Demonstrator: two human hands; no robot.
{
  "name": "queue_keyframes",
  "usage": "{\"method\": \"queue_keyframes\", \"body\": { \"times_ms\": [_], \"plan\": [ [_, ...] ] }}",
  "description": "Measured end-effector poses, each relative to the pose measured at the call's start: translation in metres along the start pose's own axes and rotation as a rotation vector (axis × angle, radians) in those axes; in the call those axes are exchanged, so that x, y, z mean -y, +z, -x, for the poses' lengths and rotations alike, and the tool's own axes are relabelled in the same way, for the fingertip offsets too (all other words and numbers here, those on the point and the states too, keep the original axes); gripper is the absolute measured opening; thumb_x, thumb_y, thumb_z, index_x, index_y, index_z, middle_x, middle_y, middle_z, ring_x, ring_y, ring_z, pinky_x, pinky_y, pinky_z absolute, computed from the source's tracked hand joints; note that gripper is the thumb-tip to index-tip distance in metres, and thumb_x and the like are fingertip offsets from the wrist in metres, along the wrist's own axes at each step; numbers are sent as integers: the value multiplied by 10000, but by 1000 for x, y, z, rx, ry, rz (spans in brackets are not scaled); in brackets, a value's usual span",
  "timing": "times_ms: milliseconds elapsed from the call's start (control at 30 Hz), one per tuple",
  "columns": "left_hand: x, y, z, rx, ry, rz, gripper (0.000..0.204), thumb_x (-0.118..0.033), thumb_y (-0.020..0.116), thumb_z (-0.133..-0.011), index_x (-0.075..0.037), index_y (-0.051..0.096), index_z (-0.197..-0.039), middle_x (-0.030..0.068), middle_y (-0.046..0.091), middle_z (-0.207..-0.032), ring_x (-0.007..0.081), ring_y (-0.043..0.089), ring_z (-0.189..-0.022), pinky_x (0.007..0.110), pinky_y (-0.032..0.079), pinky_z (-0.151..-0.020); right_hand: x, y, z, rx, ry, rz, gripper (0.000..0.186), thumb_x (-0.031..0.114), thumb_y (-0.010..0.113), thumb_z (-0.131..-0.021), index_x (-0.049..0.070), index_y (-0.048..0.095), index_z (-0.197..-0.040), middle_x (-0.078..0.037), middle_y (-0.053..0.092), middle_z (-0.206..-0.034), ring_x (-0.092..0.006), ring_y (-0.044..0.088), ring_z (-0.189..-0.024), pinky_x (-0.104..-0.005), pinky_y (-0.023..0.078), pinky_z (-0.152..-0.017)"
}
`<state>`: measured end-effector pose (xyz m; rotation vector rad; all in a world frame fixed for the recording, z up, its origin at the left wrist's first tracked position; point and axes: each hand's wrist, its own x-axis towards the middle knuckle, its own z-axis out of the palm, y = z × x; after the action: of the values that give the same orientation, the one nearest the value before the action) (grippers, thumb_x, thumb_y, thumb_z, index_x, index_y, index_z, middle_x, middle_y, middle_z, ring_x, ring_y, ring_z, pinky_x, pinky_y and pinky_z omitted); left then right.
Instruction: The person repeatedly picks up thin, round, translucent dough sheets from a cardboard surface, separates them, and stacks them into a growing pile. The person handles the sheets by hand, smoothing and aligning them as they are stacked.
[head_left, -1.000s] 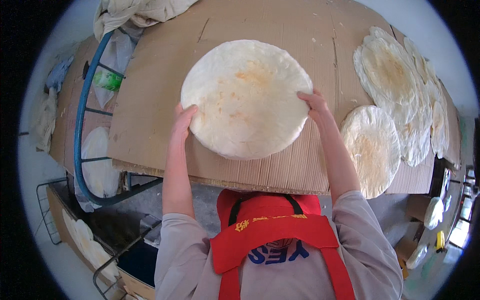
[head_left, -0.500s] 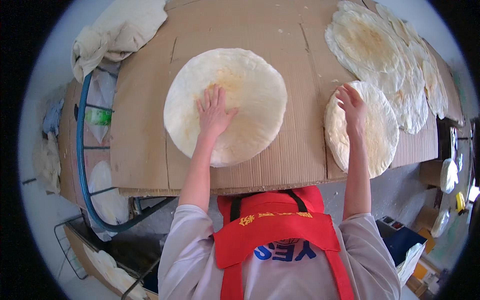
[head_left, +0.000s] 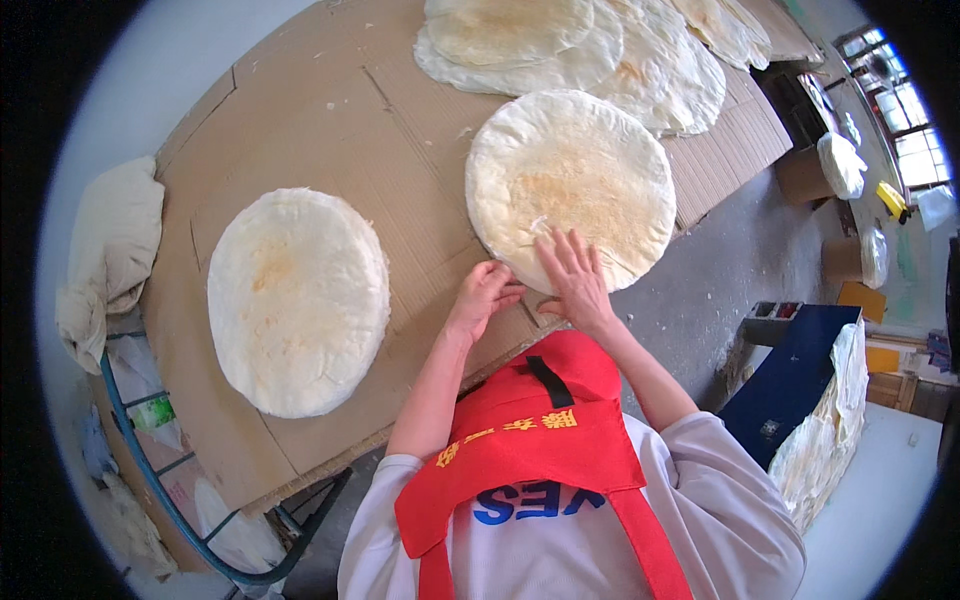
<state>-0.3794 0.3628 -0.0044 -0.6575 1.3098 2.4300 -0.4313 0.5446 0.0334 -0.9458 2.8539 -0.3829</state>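
A thick round stack of pale flatbreads (head_left: 575, 180), browned in patches on top, lies near the table's front edge. My right hand (head_left: 575, 278) rests on its near part, fingers stretched out over the top flatbread. Close beside it, my left hand (head_left: 485, 297) is at the near left rim with fingers bent together; they seem to pinch the flatbread's edge, though the fingertips are partly hidden. To the left sits another round stack of flatbreads (head_left: 298, 300), whiter, with a golden spot, touched by neither hand.
Brown cardboard (head_left: 330, 130) covers the table. Several thin flatbreads (head_left: 660, 80) overlap at the far side. At the left are a bundled cream cloth (head_left: 118, 225) and a blue metal tube frame (head_left: 130, 440). A dark blue box (head_left: 790, 385) stands at the right.
The view has turned to the right. My left hand has left the whiter stack and come to the right-hand stack's rim. My right hand has flattened onto that stack's near part.
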Motion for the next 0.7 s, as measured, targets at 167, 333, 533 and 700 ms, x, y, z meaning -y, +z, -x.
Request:
{"method": "queue_keyframes", "body": {
  "times_ms": [167, 333, 533, 700],
  "plan": [
    [-6, 20, 5, 36, 34, 268, 329, -273, 441, -894, -7, 406, -1084, 180, 542, -1035, 261, 573, -919, 350, 477, -807, -15, 18, 6, -59, -66, 34, 802, 172, 671, -631, 183, 274, -1328, -82, 296, -1354, -297, 272, -1251, -481, 230, -1006],
    [2, 9, 15, -40, 24, 155, 350, -280, 439, -895, 7, 408, -1094, 184, 537, -1062, 274, 558, -954, 374, 457, -850, -14, 30, 2, -269, -76, 145, 623, 119, 533, -729, 174, 312, -1309, -97, 420, -1240, -302, 390, -1152, -457, 316, -938],
    [30, 3, 0, -192, 3, 244, 422, -315, 469, -882, 31, 411, -1117, 193, 535, -1062, 279, 535, -984, 386, 431, -886, -23, -21, -27, 0, 52, -167, 622, 75, 535, -709, 140, 322, -1291, -97, 547, -1070, -274, 558, -920, -396, 462, -727],
    [32, 7, -21, -123, -11, 421, 424, -367, 520, -849, 4, 462, -1046, 151, 572, -950, 249, 563, -902, 373, 457, -842, -34, -2, -23, -76, -30, -154, 673, 108, 577, -692, 149, 302, -1304, -95, 521, -1124, -277, 533, -983, -404, 450, -777]
  ]
}}
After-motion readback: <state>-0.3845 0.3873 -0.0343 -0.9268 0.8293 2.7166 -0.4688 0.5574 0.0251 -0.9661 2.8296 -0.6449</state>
